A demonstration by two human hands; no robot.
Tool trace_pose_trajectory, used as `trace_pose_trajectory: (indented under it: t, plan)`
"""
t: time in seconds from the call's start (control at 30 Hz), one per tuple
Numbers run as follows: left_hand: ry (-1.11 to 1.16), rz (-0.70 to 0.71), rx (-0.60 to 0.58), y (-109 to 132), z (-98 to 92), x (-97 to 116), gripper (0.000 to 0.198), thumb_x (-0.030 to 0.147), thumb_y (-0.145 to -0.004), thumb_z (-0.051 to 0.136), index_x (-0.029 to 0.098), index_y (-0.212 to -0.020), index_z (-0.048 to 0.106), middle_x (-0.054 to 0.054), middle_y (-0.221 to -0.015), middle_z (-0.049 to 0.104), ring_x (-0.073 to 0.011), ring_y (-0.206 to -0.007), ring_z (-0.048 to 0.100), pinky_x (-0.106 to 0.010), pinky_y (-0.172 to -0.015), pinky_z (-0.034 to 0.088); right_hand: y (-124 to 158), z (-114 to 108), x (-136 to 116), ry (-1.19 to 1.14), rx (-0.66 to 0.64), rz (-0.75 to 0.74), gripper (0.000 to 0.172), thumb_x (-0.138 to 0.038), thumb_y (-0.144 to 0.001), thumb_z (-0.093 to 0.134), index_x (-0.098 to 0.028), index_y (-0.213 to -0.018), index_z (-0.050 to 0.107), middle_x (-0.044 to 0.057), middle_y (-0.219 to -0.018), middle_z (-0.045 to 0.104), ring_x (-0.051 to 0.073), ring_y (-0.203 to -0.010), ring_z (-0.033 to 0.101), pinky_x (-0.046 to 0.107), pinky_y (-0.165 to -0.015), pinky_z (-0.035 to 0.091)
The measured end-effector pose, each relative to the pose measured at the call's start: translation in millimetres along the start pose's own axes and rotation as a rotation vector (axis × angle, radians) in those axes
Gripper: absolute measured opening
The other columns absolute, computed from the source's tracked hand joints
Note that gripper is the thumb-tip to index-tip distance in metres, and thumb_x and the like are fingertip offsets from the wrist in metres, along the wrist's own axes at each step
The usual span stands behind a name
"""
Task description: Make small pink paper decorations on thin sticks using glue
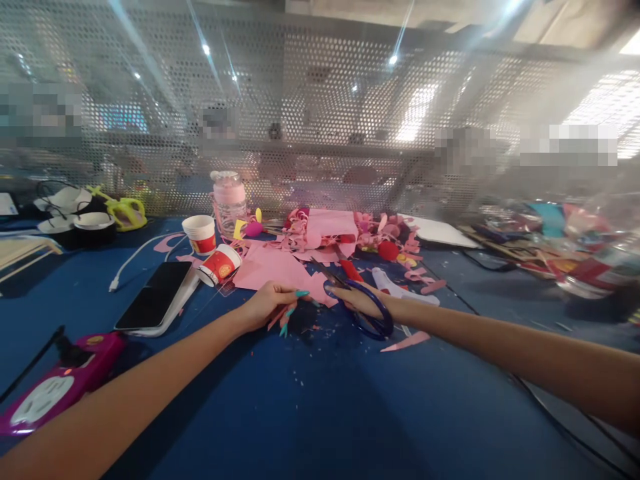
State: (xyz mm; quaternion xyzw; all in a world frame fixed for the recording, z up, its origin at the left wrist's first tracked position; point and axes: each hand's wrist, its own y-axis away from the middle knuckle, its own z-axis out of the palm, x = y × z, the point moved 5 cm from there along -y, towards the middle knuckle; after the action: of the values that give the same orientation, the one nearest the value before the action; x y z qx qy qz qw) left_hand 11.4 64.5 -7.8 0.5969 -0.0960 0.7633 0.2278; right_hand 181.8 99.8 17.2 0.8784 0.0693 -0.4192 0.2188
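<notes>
My right hand [361, 301] grips blue-handled scissors [367, 313], fingers through the loops, blades pointing up-left toward pink paper. My left hand [270, 303], with teal nails, pinches the edge of a pink paper sheet [273, 267] lying on the blue table [320, 400]. Both hands meet at the table's middle, close together. Small pink scraps lie under and around them.
A black phone [155, 301] lies left. Two red-and-white paper cups [201, 235] [220, 265] and a pink bottle [229, 200] stand behind it. A magenta power strip [55, 390] sits at near left. A pile of pink cuttings [350, 237] lies ahead. Perforated metal screen at the back.
</notes>
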Motion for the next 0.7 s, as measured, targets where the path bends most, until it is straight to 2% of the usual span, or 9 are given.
trace_pose_trajectory:
  t: [0.07, 0.17, 0.27, 0.37, 0.47, 0.57, 0.7]
  plan:
    - [0.008, 0.008, -0.002, -0.8, 0.2, -0.3, 0.036, 0.031, -0.065, 0.066, 0.006, -0.090, 0.065, 0.004, -0.048, 0.052, -0.0066, -0.029, 0.049, -0.014, -0.024, 0.029, -4.9, -3.4, 6.6, -0.009, -0.015, 0.040, 0.040, -0.040, -0.079, 0.048, -0.019, -0.048, 0.034, -0.009, -0.031, 0.029, 0.004, -0.026, 0.027, 0.017, -0.029, 0.022]
    - [0.034, 0.020, 0.004, -1.6, 0.6, -1.5, 0.034, 0.034, -0.064, 0.068, 0.007, -0.085, 0.064, 0.002, -0.051, 0.056, -0.0077, -0.035, 0.053, -0.015, -0.032, 0.039, -0.9, -5.9, 6.8, -0.030, -0.005, 0.072, 0.043, -0.043, -0.081, 0.044, -0.020, -0.047, 0.032, -0.008, -0.029, 0.030, 0.004, -0.023, 0.029, 0.017, -0.027, 0.025]
    - [0.060, 0.036, 0.029, -0.9, 0.2, -1.3, 0.031, 0.034, -0.064, 0.070, 0.008, -0.079, 0.063, 0.001, -0.052, 0.058, -0.0092, -0.041, 0.057, -0.018, -0.041, 0.046, 11.5, -2.6, -1.8, -0.109, 0.068, 0.085, 0.049, -0.053, -0.081, 0.038, -0.020, -0.045, 0.033, -0.002, -0.031, 0.042, 0.011, -0.025, 0.043, 0.021, -0.027, 0.035]
    - [0.089, 0.050, 0.021, 1.0, 0.9, 0.2, 0.029, 0.034, -0.062, 0.072, 0.008, -0.069, 0.060, 0.000, -0.053, 0.059, -0.0105, -0.045, 0.059, -0.021, -0.048, 0.050, 22.7, -1.5, -15.5, -0.182, 0.210, -0.021, 0.050, -0.056, -0.078, 0.042, -0.019, -0.045, 0.041, 0.004, -0.037, 0.053, 0.017, -0.035, 0.056, 0.027, -0.036, 0.047]
    - [0.122, 0.073, 0.013, 2.7, 1.1, 1.9, 0.031, 0.035, -0.059, 0.074, 0.009, -0.067, 0.060, 0.000, -0.053, 0.059, -0.0113, -0.048, 0.060, -0.024, -0.053, 0.052, 28.4, -7.4, -21.9, -0.152, 0.333, -0.158, 0.050, -0.059, -0.075, 0.044, -0.018, -0.046, 0.048, 0.007, -0.044, 0.059, 0.019, -0.043, 0.060, 0.029, -0.044, 0.050]
    - [0.116, 0.090, 0.013, 3.5, 0.6, 2.2, 0.032, 0.037, -0.059, 0.074, 0.009, -0.066, 0.060, 0.000, -0.052, 0.060, -0.0111, -0.048, 0.059, -0.024, -0.053, 0.051, 31.7, -20.0, -19.2, -0.016, 0.463, -0.282, 0.042, -0.055, -0.069, 0.055, -0.016, -0.052, 0.056, 0.008, -0.054, 0.064, 0.021, -0.052, 0.062, 0.029, -0.051, 0.048]
    - [0.082, 0.084, 0.006, 4.1, 0.4, 1.1, 0.031, 0.037, -0.061, 0.072, 0.009, -0.065, 0.061, -0.002, -0.052, 0.061, -0.0127, -0.048, 0.060, -0.020, -0.043, 0.046, 39.1, -32.3, -13.9, 0.230, 0.662, -0.434, 0.038, -0.051, -0.072, 0.053, -0.015, -0.066, 0.063, 0.006, -0.053, 0.063, 0.019, -0.048, 0.058, 0.029, -0.050, 0.045]
